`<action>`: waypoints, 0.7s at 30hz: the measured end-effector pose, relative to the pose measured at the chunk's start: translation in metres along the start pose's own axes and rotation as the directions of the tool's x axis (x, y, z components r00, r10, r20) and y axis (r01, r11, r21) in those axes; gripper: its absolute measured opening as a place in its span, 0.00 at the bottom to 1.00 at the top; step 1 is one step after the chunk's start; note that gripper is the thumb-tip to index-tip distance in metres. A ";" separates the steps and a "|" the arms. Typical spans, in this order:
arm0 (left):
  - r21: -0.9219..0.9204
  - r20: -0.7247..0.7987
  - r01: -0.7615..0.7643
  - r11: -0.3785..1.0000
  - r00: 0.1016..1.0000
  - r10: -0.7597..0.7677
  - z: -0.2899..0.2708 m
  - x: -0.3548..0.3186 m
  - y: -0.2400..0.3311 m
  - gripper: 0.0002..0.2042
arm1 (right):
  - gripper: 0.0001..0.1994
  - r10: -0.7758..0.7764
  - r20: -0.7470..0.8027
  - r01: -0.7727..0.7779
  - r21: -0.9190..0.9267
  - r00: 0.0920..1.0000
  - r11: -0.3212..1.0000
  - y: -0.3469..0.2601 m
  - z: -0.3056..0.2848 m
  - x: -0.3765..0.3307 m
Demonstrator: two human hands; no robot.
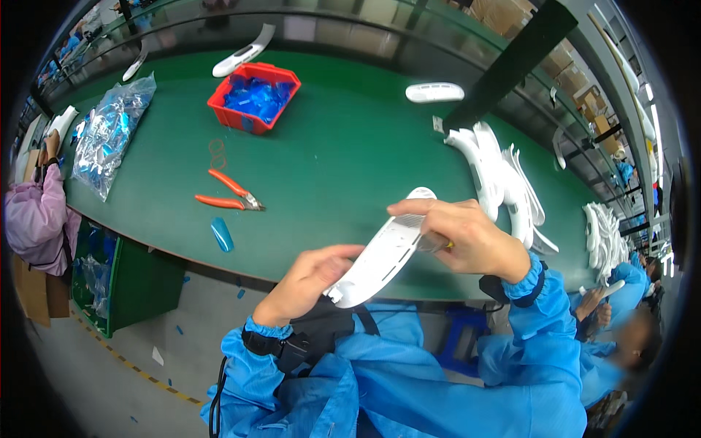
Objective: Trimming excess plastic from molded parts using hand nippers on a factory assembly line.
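Observation:
A long, slightly curved white plastic shell with slots is held tilted above the near edge of the green table. My left hand grips its near end between thumb and fingers. At the far half, my right hand is closed, its fingertips against the shell's edge. Something clear with a small yellow spot shows under the right fingers; its kind cannot be made out. Left of the shell lie orange-handled nippers and a curved glossy blue piece.
A red bin of blue pieces stands at the back. Left lies a clear plastic bag of blue pieces. White shells are piled right, near a dark post. Co-workers in pink and blue sit either side.

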State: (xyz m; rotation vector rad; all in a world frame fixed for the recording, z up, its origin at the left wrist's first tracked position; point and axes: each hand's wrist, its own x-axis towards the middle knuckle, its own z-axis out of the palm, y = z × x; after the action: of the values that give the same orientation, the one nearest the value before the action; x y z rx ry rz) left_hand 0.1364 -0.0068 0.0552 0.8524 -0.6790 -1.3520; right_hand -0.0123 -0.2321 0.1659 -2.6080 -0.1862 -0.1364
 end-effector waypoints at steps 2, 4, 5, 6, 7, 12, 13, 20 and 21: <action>0.016 0.152 0.187 0.982 0.970 -0.187 0.011 -0.002 -0.006 0.33 | 0.11 0.020 0.018 -0.020 -0.003 1.000 1.000 -0.006 0.008 -0.004; -0.179 0.138 0.199 0.964 0.975 -0.176 0.021 -0.005 -0.026 0.34 | 0.11 0.039 -0.040 -0.038 0.011 0.998 0.999 -0.008 0.019 -0.004; -0.275 0.132 0.195 0.941 0.978 -0.164 0.027 -0.006 -0.036 0.34 | 0.11 0.121 -0.102 -0.110 0.102 0.987 0.989 -0.005 0.022 -0.008; -0.328 0.119 0.155 0.932 0.985 -0.122 0.033 -0.010 -0.043 0.35 | 0.11 0.206 -0.154 -0.174 0.196 0.966 0.965 0.000 0.026 -0.013; -0.355 0.102 0.144 0.924 0.988 -0.115 0.037 -0.017 -0.054 0.35 | 0.09 0.328 -0.206 -0.209 0.449 0.922 0.869 0.010 0.039 -0.019; -0.419 0.100 0.151 0.895 0.988 -0.120 0.058 -0.031 -0.091 0.37 | 0.19 0.692 0.006 0.159 0.972 0.722 -0.174 0.043 0.075 -0.040; -0.419 0.094 0.152 0.895 0.988 -0.124 0.061 -0.032 -0.095 0.38 | 0.19 0.680 0.039 0.156 0.962 0.732 -0.224 0.044 0.082 -0.043; -0.481 0.185 0.182 0.858 0.977 -0.104 0.054 -0.015 -0.103 0.41 | 0.20 0.580 0.051 0.127 0.957 0.813 -0.262 0.045 0.095 -0.053; -0.481 0.182 0.173 0.860 0.979 -0.096 0.053 -0.015 -0.106 0.41 | 0.20 0.581 0.049 0.129 0.956 0.813 -0.262 0.044 0.096 -0.053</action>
State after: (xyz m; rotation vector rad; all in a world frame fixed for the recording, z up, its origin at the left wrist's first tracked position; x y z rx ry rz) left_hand 0.0330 -0.0005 -0.0043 0.3871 -0.3584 -1.6367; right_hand -0.0516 -0.2275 0.0549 -0.7092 0.3620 -0.3006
